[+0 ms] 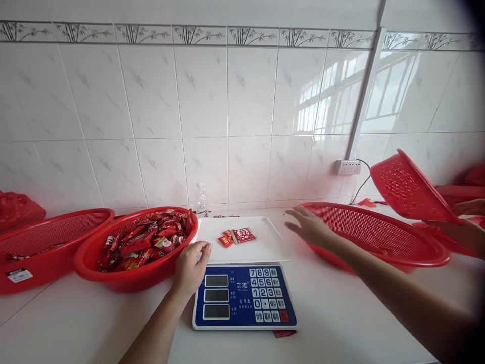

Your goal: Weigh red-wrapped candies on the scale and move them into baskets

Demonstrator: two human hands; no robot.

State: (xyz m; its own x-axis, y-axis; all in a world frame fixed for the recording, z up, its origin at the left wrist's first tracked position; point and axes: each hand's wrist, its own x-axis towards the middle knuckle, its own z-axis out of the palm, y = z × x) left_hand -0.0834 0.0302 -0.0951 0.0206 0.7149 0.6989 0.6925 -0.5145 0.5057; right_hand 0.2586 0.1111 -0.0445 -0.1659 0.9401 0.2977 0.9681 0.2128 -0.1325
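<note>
My left hand (193, 265) is closed, fingers curled, between the rim of a red basket (89, 270) and the scale's white tray (269, 250). Whether it holds anything is hidden. Red snack packets (140, 247) fill that basket. On the tray lie a red and white packet (243, 235) and a smaller red and orange packet or two (226, 238). The blue keypad panel of the scale (242, 298) faces me, its displays blank. My right hand (308, 227) is open, fingers stretched out, over the left rim of a wide red basket (428, 260) that has few things inside.
At the right, another person's hands (460, 232) hold a tilted red basket (413, 187). A long red basket (38, 278) stands far left. Behind the tray are a clear bottle (201, 198) and the tiled wall. A power strip (348, 167) with a cable hangs there.
</note>
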